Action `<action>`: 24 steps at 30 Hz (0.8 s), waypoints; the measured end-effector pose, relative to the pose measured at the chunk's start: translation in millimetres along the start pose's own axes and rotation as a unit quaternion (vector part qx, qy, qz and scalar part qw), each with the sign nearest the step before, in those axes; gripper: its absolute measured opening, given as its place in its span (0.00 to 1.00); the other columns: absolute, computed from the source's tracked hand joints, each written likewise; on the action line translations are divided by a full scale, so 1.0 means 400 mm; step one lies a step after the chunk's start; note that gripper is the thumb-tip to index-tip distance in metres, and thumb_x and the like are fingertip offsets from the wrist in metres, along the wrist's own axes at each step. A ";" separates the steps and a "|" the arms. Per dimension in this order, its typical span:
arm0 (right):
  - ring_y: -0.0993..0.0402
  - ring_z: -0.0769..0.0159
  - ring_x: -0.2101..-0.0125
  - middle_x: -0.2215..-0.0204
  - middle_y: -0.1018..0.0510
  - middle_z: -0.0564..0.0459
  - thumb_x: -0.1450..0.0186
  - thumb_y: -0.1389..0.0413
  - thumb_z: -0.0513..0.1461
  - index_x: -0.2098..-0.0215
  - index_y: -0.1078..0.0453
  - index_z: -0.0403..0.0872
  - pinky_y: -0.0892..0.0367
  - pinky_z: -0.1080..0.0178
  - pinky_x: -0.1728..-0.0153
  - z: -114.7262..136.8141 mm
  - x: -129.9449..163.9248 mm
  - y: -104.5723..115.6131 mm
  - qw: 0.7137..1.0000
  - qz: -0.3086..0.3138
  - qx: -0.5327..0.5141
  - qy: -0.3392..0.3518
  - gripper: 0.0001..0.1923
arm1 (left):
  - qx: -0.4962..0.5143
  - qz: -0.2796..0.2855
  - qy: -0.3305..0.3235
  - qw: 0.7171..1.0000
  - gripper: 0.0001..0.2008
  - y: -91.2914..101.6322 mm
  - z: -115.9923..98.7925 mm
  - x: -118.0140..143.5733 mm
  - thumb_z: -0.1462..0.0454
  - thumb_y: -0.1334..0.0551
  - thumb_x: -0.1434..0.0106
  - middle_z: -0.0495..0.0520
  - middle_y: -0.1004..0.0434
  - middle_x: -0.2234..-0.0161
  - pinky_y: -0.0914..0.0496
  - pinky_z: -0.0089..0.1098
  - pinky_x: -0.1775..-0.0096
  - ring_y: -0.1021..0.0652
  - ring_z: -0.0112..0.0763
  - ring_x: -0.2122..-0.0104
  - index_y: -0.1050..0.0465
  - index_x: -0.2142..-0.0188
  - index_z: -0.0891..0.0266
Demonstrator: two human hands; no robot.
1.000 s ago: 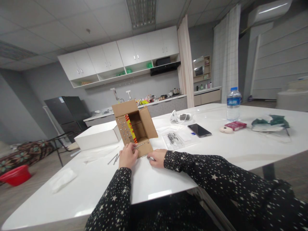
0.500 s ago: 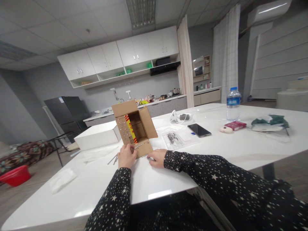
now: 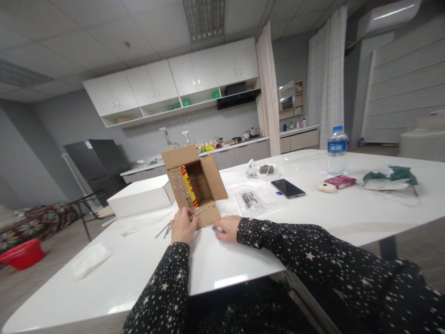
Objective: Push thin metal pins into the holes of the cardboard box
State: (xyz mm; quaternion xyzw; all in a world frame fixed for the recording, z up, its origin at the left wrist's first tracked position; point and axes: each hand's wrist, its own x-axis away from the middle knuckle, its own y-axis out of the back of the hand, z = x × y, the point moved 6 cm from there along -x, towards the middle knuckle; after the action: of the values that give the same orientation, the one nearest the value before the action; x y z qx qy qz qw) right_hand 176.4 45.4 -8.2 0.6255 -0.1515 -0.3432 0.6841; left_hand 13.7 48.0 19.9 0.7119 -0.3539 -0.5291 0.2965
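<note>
An open cardboard box [image 3: 210, 214] stands tilted on the white table with its flaps spread. Small pale studs dot its left flap and run in a row along the front flap. My left hand [image 3: 183, 226] is at the front flap's left edge, its fingers bent together against the cardboard; whatever they pinch is too small to make out. Close to the flap's lower right corner, my right hand [image 3: 227, 228] rests on the table with curled fingers, their tips partly hidden. Thin dark sticks [image 3: 163, 230] lie left of my left hand.
Behind the box's left side is a white box [image 3: 141, 195]. Rightward lie a clear plastic bag [image 3: 260, 202] with small dark pieces, a phone [image 3: 288, 188], a pink packet [image 3: 340, 181] and a water bottle [image 3: 337, 150]. Crumpled white tissue [image 3: 91, 260] is near the left edge.
My left hand's fingers have shifted very slightly at the flap. The box and my right hand look the same.
</note>
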 end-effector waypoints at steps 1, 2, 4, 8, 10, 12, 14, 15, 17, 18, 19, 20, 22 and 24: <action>0.26 0.58 0.63 0.64 0.21 0.49 0.42 0.52 0.43 0.56 0.29 0.51 0.35 0.63 0.65 -0.001 0.000 -0.001 1.000 -0.002 0.000 0.002 0.18 | 0.005 -0.005 -0.002 1.000 0.06 0.004 -0.002 0.000 0.62 0.47 0.43 0.54 0.28 0.63 0.38 0.40 0.58 0.28 0.39 0.58 0.37 0.66 0.59; 0.26 0.59 0.63 0.65 0.21 0.49 0.42 0.52 0.43 0.56 0.29 0.51 0.35 0.63 0.66 -0.001 -0.001 -0.001 1.000 -0.003 0.000 0.003 0.18 | 0.010 -0.011 -0.002 1.000 0.05 0.010 -0.004 0.000 0.62 0.47 0.43 0.53 0.27 0.64 0.38 0.39 0.59 0.28 0.38 0.59 0.37 0.66 0.59; 0.26 0.59 0.63 0.65 0.21 0.49 0.42 0.52 0.43 0.56 0.29 0.51 0.35 0.63 0.66 -0.003 -0.001 -0.002 1.000 -0.007 -0.001 0.006 0.18 | 0.028 -0.027 -0.001 0.999 0.05 0.021 -0.004 0.000 0.61 0.47 0.43 0.51 0.27 0.68 0.38 0.36 0.61 0.27 0.36 0.63 0.38 0.67 0.59; 0.26 0.58 0.63 0.65 0.21 0.49 0.42 0.52 0.43 0.56 0.29 0.51 0.35 0.62 0.66 -0.003 0.000 -0.002 1.000 -0.011 -0.005 0.007 0.19 | 0.093 -0.074 -0.008 0.993 0.05 0.039 -0.003 0.000 0.60 0.45 0.44 0.47 0.28 0.73 0.37 0.31 0.67 0.27 0.30 0.72 0.38 0.68 0.58; 0.26 0.57 0.62 0.64 0.21 0.48 0.42 0.52 0.43 0.56 0.29 0.51 0.35 0.62 0.66 -0.003 0.001 -0.001 1.000 -0.010 -0.007 0.006 0.19 | 0.132 -0.091 -0.023 0.987 0.05 0.043 -0.006 0.002 0.60 0.45 0.45 0.46 0.30 0.75 0.38 0.28 0.69 0.29 0.28 0.75 0.38 0.69 0.58; 0.26 0.57 0.62 0.63 0.21 0.48 0.42 0.53 0.43 0.56 0.29 0.50 0.35 0.62 0.66 -0.002 0.003 0.002 1.000 -0.008 -0.009 0.004 0.19 | 0.162 -0.092 -0.046 0.981 0.05 0.046 -0.015 0.005 0.61 0.45 0.45 0.45 0.32 0.77 0.38 0.27 0.71 0.31 0.26 0.77 0.39 0.70 0.58; 0.26 0.57 0.62 0.63 0.21 0.48 0.42 0.53 0.43 0.56 0.29 0.50 0.35 0.62 0.66 0.000 0.005 0.005 1.000 -0.006 -0.010 0.006 0.19 | 0.178 -0.081 -0.076 0.978 0.04 0.048 -0.030 0.009 0.61 0.45 0.45 0.44 0.34 0.78 0.39 0.26 0.72 0.33 0.25 0.77 0.40 0.71 0.59; 0.26 0.57 0.62 0.63 0.21 0.47 0.42 0.53 0.43 0.56 0.29 0.50 0.35 0.61 0.66 0.002 0.005 0.007 1.000 -0.006 -0.011 0.009 0.19 | 0.184 -0.069 -0.091 0.976 0.04 0.047 -0.038 0.012 0.62 0.45 0.46 0.44 0.35 0.78 0.39 0.26 0.72 0.33 0.25 0.77 0.40 0.71 0.59; 0.26 0.57 0.62 0.64 0.21 0.48 0.42 0.53 0.43 0.56 0.29 0.50 0.35 0.61 0.66 0.004 0.006 0.010 1.000 -0.005 -0.012 0.012 0.19 | 0.195 -0.037 -0.109 0.974 0.04 0.043 -0.052 0.016 0.62 0.45 0.46 0.44 0.36 0.78 0.38 0.26 0.71 0.34 0.24 0.77 0.40 0.72 0.59; 0.26 0.57 0.63 0.64 0.21 0.48 0.42 0.53 0.43 0.56 0.29 0.50 0.35 0.61 0.66 0.005 0.006 0.011 1.000 -0.005 -0.011 0.012 0.19 | 0.201 -0.020 -0.114 0.973 0.04 0.039 -0.057 0.018 0.63 0.45 0.47 0.44 0.36 0.78 0.38 0.26 0.71 0.34 0.24 0.77 0.41 0.72 0.59; 0.26 0.57 0.63 0.65 0.21 0.47 0.42 0.53 0.43 0.56 0.29 0.50 0.35 0.61 0.66 0.006 0.007 0.012 1.000 -0.004 -0.011 0.012 0.19 | 0.205 -0.005 -0.118 0.972 0.03 0.035 -0.061 0.019 0.63 0.45 0.47 0.44 0.36 0.78 0.38 0.26 0.71 0.34 0.24 0.77 0.41 0.72 0.59; 0.26 0.57 0.63 0.65 0.21 0.47 0.42 0.53 0.43 0.56 0.29 0.50 0.35 0.61 0.66 0.007 0.007 0.013 1.000 -0.003 -0.009 0.011 0.19 | 0.207 0.007 -0.124 0.971 0.03 0.031 -0.064 0.021 0.64 0.45 0.47 0.44 0.36 0.78 0.38 0.26 0.71 0.34 0.24 0.77 0.41 0.72 0.60; 0.26 0.57 0.64 0.66 0.21 0.48 0.42 0.53 0.43 0.56 0.29 0.49 0.35 0.62 0.67 0.010 0.007 0.014 1.000 0.001 -0.005 0.008 0.19 | 0.207 0.026 -0.140 0.968 0.03 0.022 -0.070 0.022 0.65 0.45 0.48 0.44 0.35 0.77 0.38 0.26 0.70 0.33 0.24 0.75 0.40 0.73 0.60; 0.26 0.57 0.64 0.66 0.21 0.48 0.41 0.53 0.43 0.55 0.29 0.50 0.35 0.62 0.67 0.011 0.008 0.015 1.000 0.005 -0.002 0.004 0.19 | 0.206 0.042 -0.155 0.965 0.02 0.013 -0.074 0.023 0.65 0.45 0.49 0.45 0.34 0.77 0.38 0.26 0.69 0.33 0.25 0.74 0.39 0.74 0.60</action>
State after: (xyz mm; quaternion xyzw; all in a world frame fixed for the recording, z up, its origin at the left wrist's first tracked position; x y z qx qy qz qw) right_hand 177.4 39.9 -2.6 0.6249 -0.1511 -0.3377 0.6874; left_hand 43.0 39.0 26.9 0.6514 -0.5266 -0.5356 0.1069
